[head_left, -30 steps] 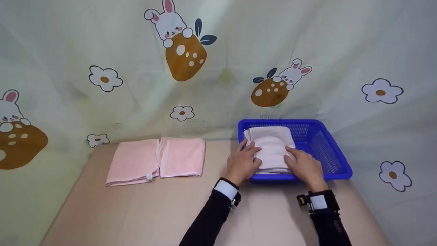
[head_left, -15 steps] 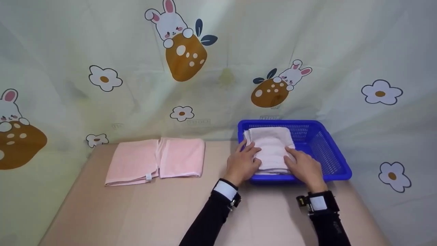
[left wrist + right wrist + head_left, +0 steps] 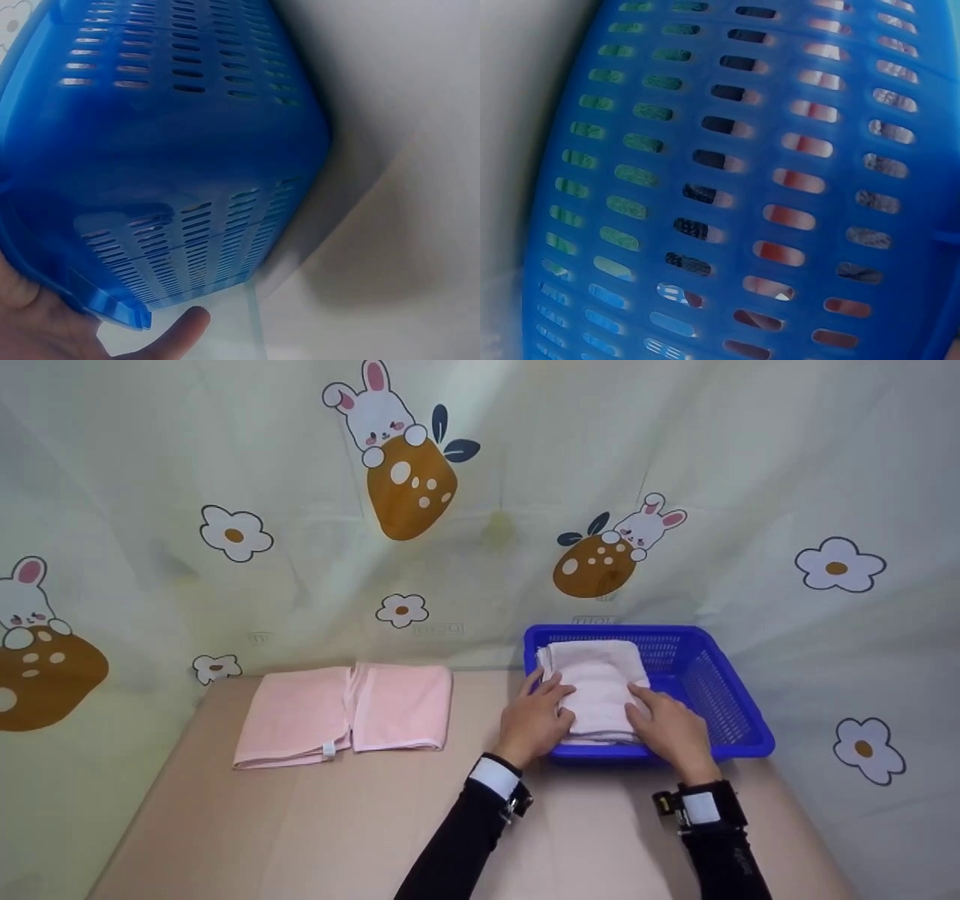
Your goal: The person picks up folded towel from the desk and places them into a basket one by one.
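A folded white towel (image 3: pixel 598 690) lies on top of a stack in the left part of a blue plastic basket (image 3: pixel 731 751). My left hand (image 3: pixel 531 721) reaches over the basket's near left rim, its fingertips resting on the towel's left side. In the left wrist view one finger (image 3: pixel 180 334) extends outside the basket wall. From the right, my right hand (image 3: pixel 673 729) touches the towel's opposite side with thumb and fingertips. Green, dark, red and grey layers show through the slots of the basket wall (image 3: pixel 649 217) in the right wrist view. The stack's lower part is hidden in the head view.
Two folded pink towels (image 3: pixel 296 716) (image 3: pixel 401 706) lie side by side on the left of the beige table (image 3: pixel 300 832), one with a small white tag. A curtain (image 3: pixel 480 570) printed with rabbits and flowers hangs right behind the table and basket.
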`<state>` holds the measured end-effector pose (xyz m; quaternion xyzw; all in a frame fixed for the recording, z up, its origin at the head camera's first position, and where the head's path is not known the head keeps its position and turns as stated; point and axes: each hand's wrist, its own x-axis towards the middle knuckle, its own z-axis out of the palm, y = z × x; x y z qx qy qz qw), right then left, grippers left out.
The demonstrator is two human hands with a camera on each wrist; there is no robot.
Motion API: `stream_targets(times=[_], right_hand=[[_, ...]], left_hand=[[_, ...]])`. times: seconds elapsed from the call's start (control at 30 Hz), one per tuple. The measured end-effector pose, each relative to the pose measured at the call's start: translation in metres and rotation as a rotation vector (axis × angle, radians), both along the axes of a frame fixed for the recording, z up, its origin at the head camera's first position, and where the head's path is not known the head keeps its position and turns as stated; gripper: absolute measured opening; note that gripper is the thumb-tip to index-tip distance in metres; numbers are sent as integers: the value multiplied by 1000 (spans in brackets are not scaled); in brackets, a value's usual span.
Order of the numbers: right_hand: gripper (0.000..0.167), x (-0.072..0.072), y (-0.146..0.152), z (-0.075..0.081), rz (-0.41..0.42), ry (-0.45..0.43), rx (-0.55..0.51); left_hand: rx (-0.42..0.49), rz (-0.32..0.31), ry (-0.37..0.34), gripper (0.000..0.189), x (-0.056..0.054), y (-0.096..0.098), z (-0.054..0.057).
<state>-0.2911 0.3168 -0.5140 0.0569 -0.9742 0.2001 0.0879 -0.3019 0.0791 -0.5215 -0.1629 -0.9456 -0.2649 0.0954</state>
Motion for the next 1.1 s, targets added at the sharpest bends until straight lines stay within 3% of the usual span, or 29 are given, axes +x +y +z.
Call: stream_targets(times=[0.47, 0.8, 0.97, 1.1], right_hand=[[50, 1, 0, 0, 5, 13, -1], [49, 0, 0, -1, -4, 32, 5], [50, 2, 1, 2, 4, 23, -11], [50, 5, 2, 5, 19, 41, -12]], left_hand=[[30, -46, -37, 49, -2, -2, 0], [79, -74, 23, 46, -1, -5, 0], [69, -104, 34, 43, 1, -9, 7], [62, -129, 29, 44, 9, -17, 19]])
